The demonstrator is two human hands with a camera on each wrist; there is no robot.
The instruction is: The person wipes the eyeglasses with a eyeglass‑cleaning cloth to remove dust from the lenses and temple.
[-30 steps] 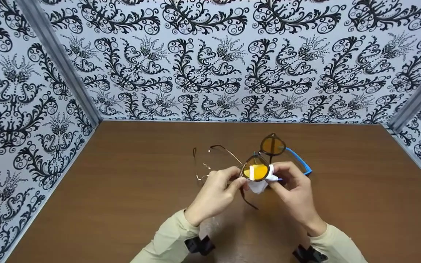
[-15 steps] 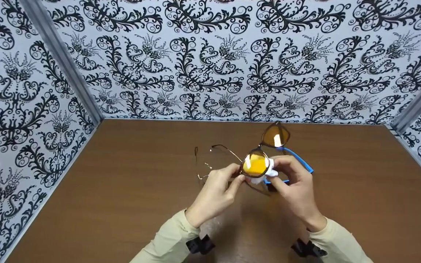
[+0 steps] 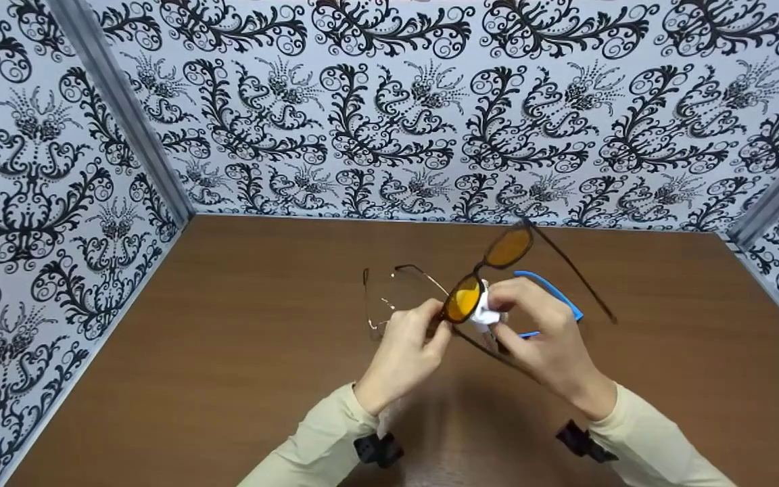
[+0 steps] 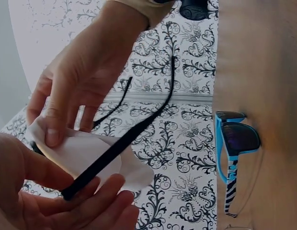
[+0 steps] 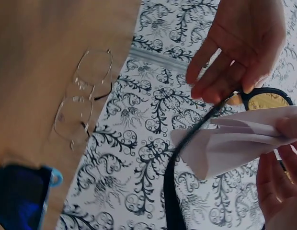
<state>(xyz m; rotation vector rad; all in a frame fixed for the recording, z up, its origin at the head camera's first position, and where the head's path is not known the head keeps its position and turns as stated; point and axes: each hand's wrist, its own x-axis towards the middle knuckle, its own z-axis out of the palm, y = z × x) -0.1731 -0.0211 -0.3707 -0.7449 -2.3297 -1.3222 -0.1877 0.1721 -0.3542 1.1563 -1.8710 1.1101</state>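
Observation:
Amber-lensed sunglasses [image 3: 509, 245] with a dark frame are held above the table, tilted, both temples unfolded. My left hand [image 3: 406, 355] pinches the frame at the near lens's outer corner, by the hinge. A white cloth [image 3: 485, 315] is bunched in the fingers of my right hand [image 3: 555, 341], which holds it against that near lens. In the left wrist view, a dark temple [image 4: 112, 154] runs up across the cloth [image 4: 139, 175]. From the right wrist, the cloth [image 5: 239, 139] drapes in folds and covers part of the amber lens [image 5: 268, 100].
Thin gold wire-frame glasses [image 5: 80, 84] lie on the brown table [image 3: 261, 325], left of the hands. Blue-framed sunglasses [image 4: 240, 138] with a zebra-striped temple rest there too, partly behind my right hand in the head view. A patterned wall [image 3: 389, 122] stands behind.
The amber sunglasses have turned, their far lens rising and the right temple swinging out to the right. The cloth and right hand have shifted slightly against the near lens.

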